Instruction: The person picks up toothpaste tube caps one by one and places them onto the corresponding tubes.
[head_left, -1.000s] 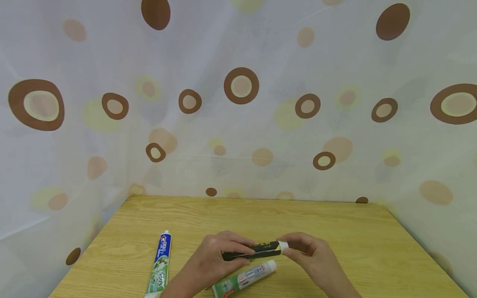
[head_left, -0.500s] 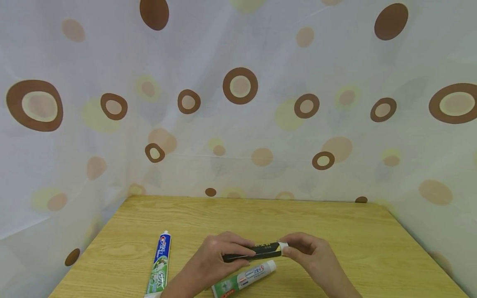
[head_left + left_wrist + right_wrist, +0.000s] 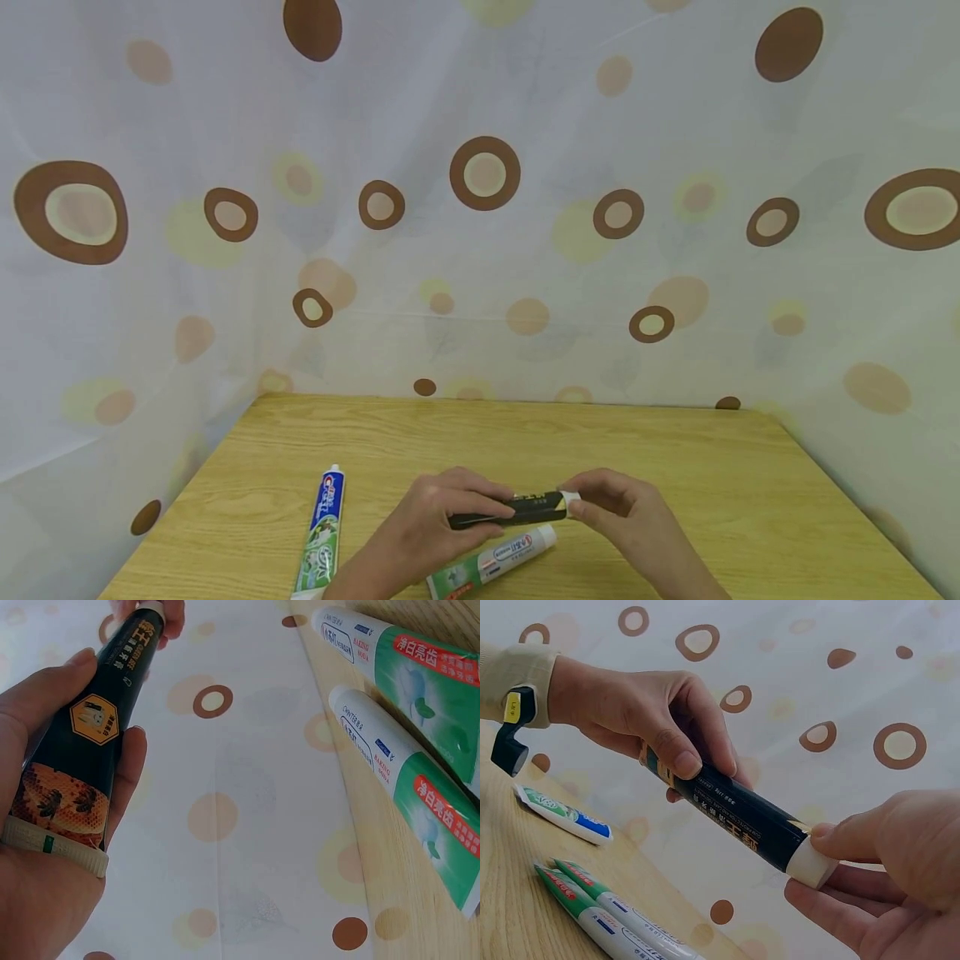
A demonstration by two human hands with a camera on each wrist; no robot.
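A black toothpaste tube [image 3: 536, 507] with a white cap [image 3: 811, 862] is held above the table between both hands. My left hand [image 3: 431, 521] grips its body, thumb on one side and fingers on the other. In the left wrist view the honeycomb picture and flat crimped end of the black tube [image 3: 94, 727] lie in the palm. With thumb and fingers, my right hand [image 3: 633, 521] pinches the cap, which sits on the tube's end. Below the hands, a green-and-white toothpaste tube [image 3: 495, 562] lies on the table.
Both wrist views show two green-and-white tubes [image 3: 409, 787] side by side on the wooden table [image 3: 675, 450]. A blue-and-green toothpaste tube [image 3: 322, 529] lies to the left, beside my left forearm. A spotted white curtain [image 3: 525, 275] surrounds the table at the back and sides.
The black tube has turned slightly in my hands, and its capped end sits a little lower. Both hands stay in nearly the same place; the tubes on the table have not moved.
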